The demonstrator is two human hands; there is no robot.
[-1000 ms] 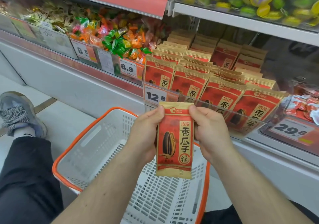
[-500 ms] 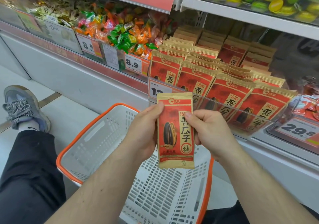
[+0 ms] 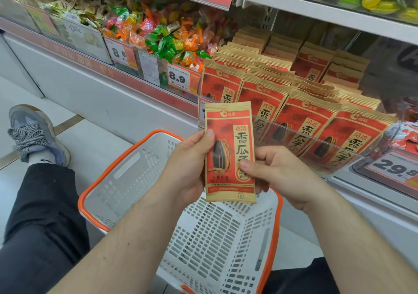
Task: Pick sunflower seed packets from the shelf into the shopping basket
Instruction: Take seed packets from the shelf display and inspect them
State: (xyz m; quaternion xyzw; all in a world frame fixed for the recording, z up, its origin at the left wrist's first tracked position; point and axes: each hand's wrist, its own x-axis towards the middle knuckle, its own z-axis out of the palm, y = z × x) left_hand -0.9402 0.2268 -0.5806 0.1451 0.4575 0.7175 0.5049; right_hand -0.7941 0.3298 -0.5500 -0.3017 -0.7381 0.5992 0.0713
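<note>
Fingers (image 3: 209,135) of both hands pinch upright seed packet (image 3: 229,153) reading 洽洽 香瓜子; shelf tags (image 3: 179,78) 8.9, 29.8.

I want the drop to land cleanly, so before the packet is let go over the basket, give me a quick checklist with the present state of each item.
1. Packet held securely: ok. The left hand and right hand both pinch the sunflower seed packet at its edges.
2. Packet above the basket: ok. It appears to hang upright over the white basket, nearer its far rim.
3. Basket floor free for it: ok. No goods show on the visible mesh.
4. Packet clear of the shelf guard: ok, it is in front of it.
5. Packet intact: cannot tell; only the front shows.
</note>
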